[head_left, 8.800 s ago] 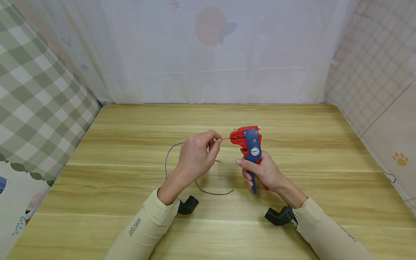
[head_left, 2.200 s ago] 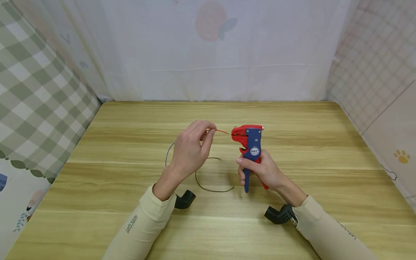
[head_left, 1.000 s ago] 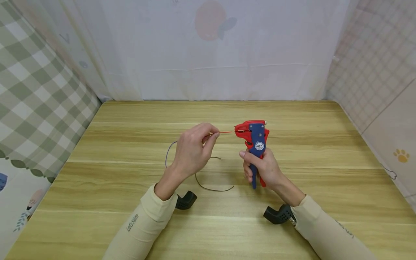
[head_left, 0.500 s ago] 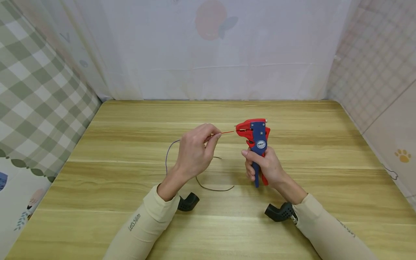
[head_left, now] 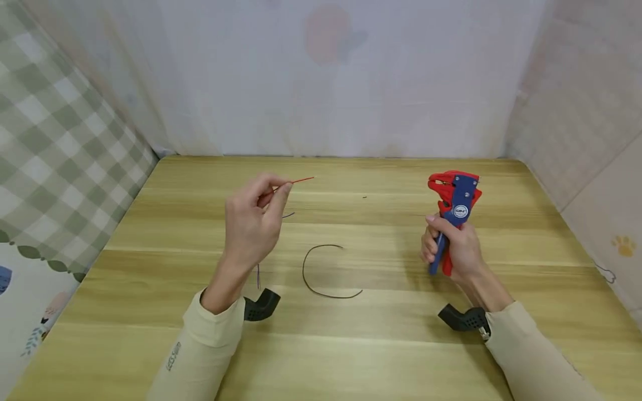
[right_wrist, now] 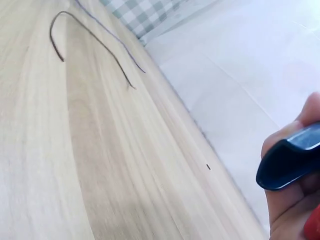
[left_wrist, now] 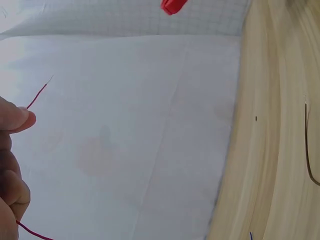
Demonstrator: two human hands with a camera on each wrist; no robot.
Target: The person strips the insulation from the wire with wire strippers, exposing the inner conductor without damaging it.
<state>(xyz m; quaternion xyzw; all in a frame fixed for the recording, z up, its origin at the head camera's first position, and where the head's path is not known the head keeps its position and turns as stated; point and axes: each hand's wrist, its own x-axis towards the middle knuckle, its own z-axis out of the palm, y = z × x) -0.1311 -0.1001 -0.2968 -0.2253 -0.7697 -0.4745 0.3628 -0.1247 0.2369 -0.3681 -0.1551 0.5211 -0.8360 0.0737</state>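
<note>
My left hand [head_left: 253, 223] pinches a thin red wire [head_left: 302, 180] between thumb and forefinger, its end pointing right above the table. Fine bare strands [left_wrist: 50, 79] show at that end in the left wrist view. A wire stripper [head_left: 460, 203] with a blue body and red head is gripped by my right hand [head_left: 458, 245], well to the right of the wire. The tool's jaws stand apart with a gap between them. Its dark handle end [right_wrist: 282, 167] pokes out of the fist in the right wrist view. A blue wire [head_left: 288, 215] lies partly hidden behind my left hand.
A curved brown wire [head_left: 304, 273] lies mid-table between the hands. Farther back is a tiny dark scrap [head_left: 364, 196]. White cloth [head_left: 351, 111] hangs behind the table, and a green checked cloth [head_left: 65, 111] flanks the left side.
The hands have drawn apart: the left went left with the red wire, the right went right with the wire stripper. Earlier the wire's end was at the stripper's jaws, which now gape wider.
</note>
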